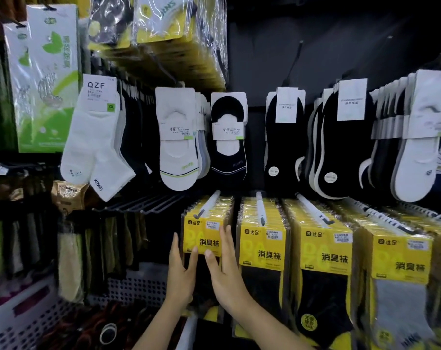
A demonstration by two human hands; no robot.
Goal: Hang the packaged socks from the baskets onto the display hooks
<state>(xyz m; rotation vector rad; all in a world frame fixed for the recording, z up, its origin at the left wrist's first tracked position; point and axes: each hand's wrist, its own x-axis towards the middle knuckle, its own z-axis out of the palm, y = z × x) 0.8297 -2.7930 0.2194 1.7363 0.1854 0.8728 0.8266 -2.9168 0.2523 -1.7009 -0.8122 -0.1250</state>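
Left hand (181,271) and right hand (224,274) lie flat, fingers straight, on the front yellow sock pack (201,232). The white basket (24,322) below holds dark stuff (93,324), pretty blurry.

The left hand (180,271) and right hand (225,276) touch the yellow sock pack (205,238) on its hook (209,204), fingers straight.

light: dim, uneven | glare: wrap on top sock packs (163,29) | shadow: back panel (340,46) near black | blur: basket (24,322) soft, edges bowed
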